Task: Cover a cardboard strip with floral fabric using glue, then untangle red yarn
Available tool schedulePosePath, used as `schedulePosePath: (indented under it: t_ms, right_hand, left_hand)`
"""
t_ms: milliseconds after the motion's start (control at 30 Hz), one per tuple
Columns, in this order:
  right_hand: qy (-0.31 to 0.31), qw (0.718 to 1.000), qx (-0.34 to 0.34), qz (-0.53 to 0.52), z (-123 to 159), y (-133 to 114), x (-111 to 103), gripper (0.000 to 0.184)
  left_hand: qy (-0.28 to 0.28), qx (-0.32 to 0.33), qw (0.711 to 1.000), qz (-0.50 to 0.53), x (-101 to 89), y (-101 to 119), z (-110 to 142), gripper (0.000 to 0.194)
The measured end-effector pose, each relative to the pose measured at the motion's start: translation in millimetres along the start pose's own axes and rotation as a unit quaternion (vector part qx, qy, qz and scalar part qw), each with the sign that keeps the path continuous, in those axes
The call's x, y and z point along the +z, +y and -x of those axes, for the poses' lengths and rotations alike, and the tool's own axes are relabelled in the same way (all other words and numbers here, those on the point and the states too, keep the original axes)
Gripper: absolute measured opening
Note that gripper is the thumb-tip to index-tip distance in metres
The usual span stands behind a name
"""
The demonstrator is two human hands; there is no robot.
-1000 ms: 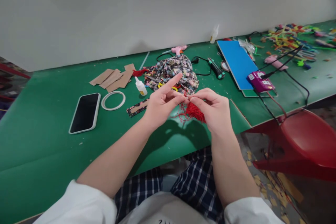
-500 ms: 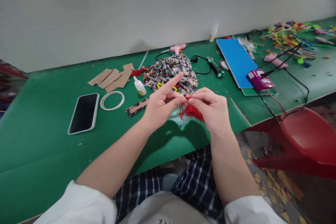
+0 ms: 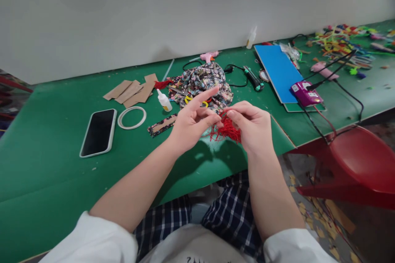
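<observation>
Red tassel (image 3: 228, 130): pinching its upper strands with the right hand (image 3: 255, 129), holding the left hand (image 3: 189, 126) close, grip unclear, seemingly arranging threads, next needing steady tension.

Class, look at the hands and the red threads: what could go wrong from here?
The red threads could tangle or slip, as many loose strands hang beside the right hand's pinch.

The left hand might brush the scissors, which lie just beyond it on the floral cloth.

The white bottle might be knocked over, since it is close to that same hand.
</observation>
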State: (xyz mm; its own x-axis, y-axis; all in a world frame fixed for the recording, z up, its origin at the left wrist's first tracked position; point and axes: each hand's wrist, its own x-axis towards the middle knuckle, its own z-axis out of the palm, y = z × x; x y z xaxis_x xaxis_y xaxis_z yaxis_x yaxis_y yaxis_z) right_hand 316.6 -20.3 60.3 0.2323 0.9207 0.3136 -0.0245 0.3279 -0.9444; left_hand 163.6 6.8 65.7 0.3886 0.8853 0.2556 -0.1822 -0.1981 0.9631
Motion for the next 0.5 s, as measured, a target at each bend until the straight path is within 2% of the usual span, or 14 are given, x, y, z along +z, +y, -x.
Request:
schedulePosePath:
  t_ms: [233, 500]
  right_hand:
    - [-0.026, 0.999, 0.032, -0.027, 0.9, 1.4, 0.1, 0.003]
    - [-0.034, 0.998, 0.036, -0.034, 0.9, 1.2, -0.1, 0.004]
  left_hand:
    - [-0.008, -0.015, 0.999, 0.03, 1.3, 0.9, 0.0, 0.054]
    - [-0.017, -0.012, 1.0, 0.006, 1.1, -0.4, 0.0, 0.05]
